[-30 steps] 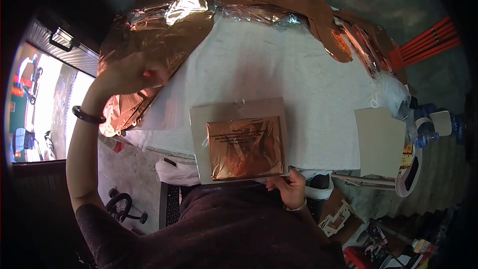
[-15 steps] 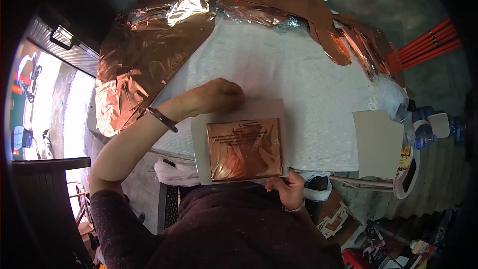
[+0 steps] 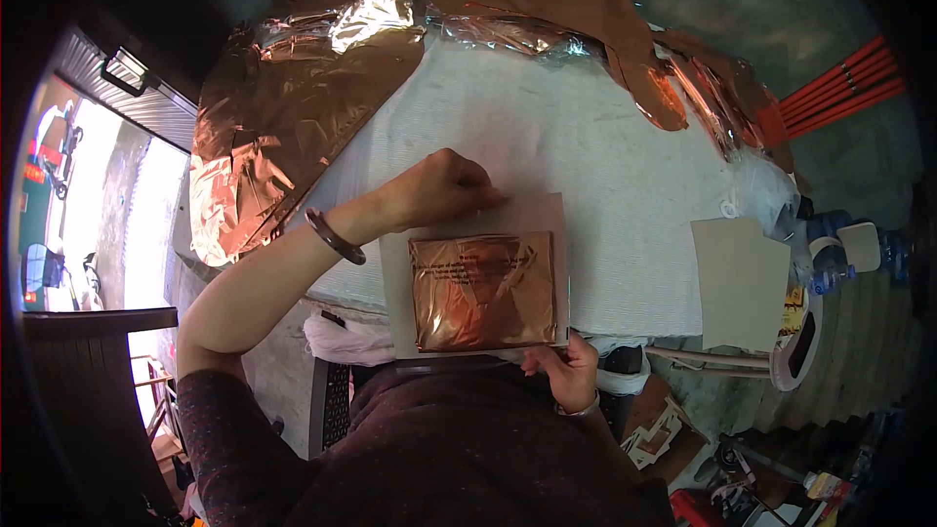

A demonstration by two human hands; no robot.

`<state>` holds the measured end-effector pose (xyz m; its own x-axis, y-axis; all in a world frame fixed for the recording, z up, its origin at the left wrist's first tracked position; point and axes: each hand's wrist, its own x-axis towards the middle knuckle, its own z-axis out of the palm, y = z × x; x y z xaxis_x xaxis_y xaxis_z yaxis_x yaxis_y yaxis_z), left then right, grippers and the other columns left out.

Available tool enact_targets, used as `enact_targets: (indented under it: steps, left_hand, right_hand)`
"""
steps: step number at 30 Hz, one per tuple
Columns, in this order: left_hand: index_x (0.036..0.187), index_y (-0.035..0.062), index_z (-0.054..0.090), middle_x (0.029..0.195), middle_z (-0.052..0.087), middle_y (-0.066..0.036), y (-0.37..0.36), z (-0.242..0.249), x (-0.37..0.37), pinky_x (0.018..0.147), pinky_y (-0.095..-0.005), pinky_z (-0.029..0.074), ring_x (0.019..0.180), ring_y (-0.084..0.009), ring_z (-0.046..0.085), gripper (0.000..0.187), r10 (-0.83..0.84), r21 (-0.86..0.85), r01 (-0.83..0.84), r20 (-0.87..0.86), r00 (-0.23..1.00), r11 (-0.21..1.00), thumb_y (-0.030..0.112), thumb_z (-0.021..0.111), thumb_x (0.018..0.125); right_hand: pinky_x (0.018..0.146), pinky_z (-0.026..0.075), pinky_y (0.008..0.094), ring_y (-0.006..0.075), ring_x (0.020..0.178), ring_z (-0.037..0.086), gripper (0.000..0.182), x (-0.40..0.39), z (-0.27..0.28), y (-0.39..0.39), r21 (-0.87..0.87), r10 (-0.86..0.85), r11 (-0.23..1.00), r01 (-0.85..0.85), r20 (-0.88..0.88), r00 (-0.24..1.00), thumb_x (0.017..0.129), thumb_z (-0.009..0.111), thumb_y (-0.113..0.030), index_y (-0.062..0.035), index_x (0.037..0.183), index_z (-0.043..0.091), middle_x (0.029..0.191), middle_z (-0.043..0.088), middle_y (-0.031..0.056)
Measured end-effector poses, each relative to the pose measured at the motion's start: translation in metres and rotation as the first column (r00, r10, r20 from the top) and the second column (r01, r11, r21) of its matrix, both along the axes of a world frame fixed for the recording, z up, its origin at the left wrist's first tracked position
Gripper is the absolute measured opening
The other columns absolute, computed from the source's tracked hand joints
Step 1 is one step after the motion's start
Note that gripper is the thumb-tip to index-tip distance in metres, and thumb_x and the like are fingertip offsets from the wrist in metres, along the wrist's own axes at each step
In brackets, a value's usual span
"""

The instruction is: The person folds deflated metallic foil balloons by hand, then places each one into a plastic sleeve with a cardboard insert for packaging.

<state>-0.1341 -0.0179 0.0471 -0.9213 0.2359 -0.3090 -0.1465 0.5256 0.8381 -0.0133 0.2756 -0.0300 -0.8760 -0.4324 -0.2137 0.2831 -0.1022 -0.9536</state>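
Head camera view, looking down past my dark shirt at a table spread with a white covering (image 3: 625, 185). Near my body, between my hands, is a folded copper foil packet (image 3: 483, 298) with small dark print, lying within the borders of a larger pale backing sheet (image 3: 397, 283). My left hand (image 3: 434, 190), with a dark bangle (image 3: 335, 236) on its wrist, is over the sheet's top edge, fingers curled together; shadow and blur there leave it unclear whether they pinch it. My right hand (image 3: 570, 373) has thumb and fingers clamped on the sheet's lower right corner.

As I judge it, the packet is folded flat and placed squarely; I cannot tell whether the top edge is fastened or loose. Loose copper foil sheets (image 3: 283, 117) cover the table's far and left edges. Well apart on my right lies a plain pale card (image 3: 742, 283), near some plastic bottles (image 3: 830, 263).
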Motion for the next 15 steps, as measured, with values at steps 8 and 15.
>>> enact_targets:
  steps: [8,15]
  left_hand:
    - [0.092,-0.0005,0.07,0.079,0.066,-0.003,-0.026,-0.001,0.002,0.072,-0.027,0.049,0.077,-0.0086,0.059,0.022,-0.102,0.001,0.102,-0.034,0.994,0.995,0.021,0.063,0.093]
    - [0.101,0.002,0.066,0.092,0.068,-0.007,-0.046,-0.01,0.018,0.081,-0.0288,0.047,0.088,-0.0128,0.06,0.02,-0.119,0.019,0.119,-0.002,0.993,0.993,0.019,0.056,0.096]
  right_hand:
    - [0.056,0.053,0.0279,0.0161,0.062,0.063,0.004,0.005,0.003,-0.008,0.062,-0.068,0.996,0.07,-0.033,0.997,0.091,0.056,0.003,0.0057,0.093,0.057,0.075,0.065,0.0124]
    - [0.059,0.054,0.0277,0.0145,0.067,0.064,0.009,0.006,-0.001,-0.008,-0.005,-0.072,0.997,0.072,0.003,0.997,0.093,0.06,-0.003,0.0051,0.096,0.058,0.078,0.066,0.0113]
